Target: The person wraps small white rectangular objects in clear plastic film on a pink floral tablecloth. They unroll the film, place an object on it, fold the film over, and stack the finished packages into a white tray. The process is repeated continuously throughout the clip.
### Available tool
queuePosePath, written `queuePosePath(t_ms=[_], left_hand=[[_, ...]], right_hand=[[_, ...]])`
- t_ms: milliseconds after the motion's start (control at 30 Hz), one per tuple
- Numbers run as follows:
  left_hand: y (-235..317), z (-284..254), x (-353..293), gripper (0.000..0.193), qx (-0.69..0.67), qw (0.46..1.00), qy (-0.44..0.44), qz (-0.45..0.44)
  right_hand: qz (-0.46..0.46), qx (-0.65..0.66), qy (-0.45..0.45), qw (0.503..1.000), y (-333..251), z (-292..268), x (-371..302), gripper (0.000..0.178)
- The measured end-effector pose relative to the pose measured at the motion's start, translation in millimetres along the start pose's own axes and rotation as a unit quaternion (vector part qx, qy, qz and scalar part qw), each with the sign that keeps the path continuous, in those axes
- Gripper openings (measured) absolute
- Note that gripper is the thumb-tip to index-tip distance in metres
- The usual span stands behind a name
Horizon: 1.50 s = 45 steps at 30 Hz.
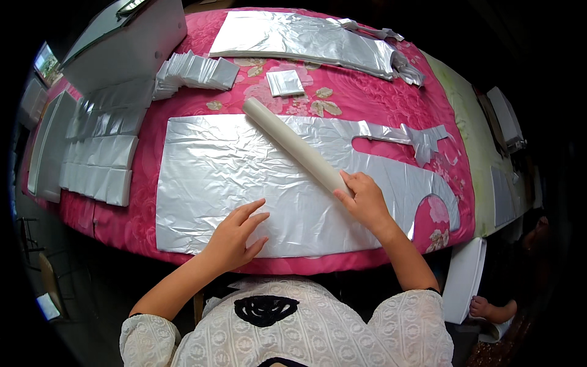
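Observation:
My right hand (367,199) is closed round the near end of a pale, smooth tube (293,144). The tube lies slantwise over a thin, shiny white plastic sheet (205,165), its other end pointing to the far left. Curved cut-outs and narrow straps at the sheet's right end give it the look of a disposable apron. My left hand (235,235) holds nothing; its fingers are apart over the sheet's near part. Whether they touch the plastic I cannot tell.
A stack of similar plastic sheets (299,40) lies at the back. Folded white packets (199,70) sit far left, one square packet (285,83) beyond the tube. More packets (98,165) stand in rows beside a white box (131,43). A pink flowered cloth (391,98) covers the table.

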<state>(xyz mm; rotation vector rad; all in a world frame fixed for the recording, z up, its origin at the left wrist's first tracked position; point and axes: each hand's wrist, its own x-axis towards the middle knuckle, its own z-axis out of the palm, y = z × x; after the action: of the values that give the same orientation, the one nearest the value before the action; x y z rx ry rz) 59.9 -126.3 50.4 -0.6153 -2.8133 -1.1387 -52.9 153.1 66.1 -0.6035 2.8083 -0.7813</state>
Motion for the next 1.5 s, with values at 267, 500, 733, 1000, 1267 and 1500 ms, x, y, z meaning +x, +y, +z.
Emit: queuePosePath(t_ms=[267, 500, 733, 1000, 1267, 1500], left_hand=[[20, 63, 71, 0.078, 0.099, 0.992, -0.039, 0.068], [46, 87, 78, 0.080, 0.096, 0.991, -0.057, 0.078], [75, 102, 71, 0.071, 0.101, 0.988, -0.080, 0.084], [80, 103, 74, 0.065, 0.059, 0.993, -0.037, 0.097], [70, 72, 91, 0.046, -0.578, 0.758, -0.138, -0.270], [-30, -21, 55, 0.011, -0.481, 0.801, -0.123, -0.335]], right_hand=[[-0.137, -0.046, 0.039, 0.989, 33, 31, -44, 0.047], [0.059, -0.147, 0.177, 0.971, 205, -47, -61, 0.044], [0.193, -0.196, 0.316, 0.908, 289, -88, -111, 0.028], [0.146, -0.073, 0.389, 0.907, 150, -79, -91, 0.020], [-0.091, 0.255, 0.122, 0.955, -34, 8, -76, 0.022], [-0.167, 0.039, 0.173, 0.970, -51, 9, -114, 0.030]])
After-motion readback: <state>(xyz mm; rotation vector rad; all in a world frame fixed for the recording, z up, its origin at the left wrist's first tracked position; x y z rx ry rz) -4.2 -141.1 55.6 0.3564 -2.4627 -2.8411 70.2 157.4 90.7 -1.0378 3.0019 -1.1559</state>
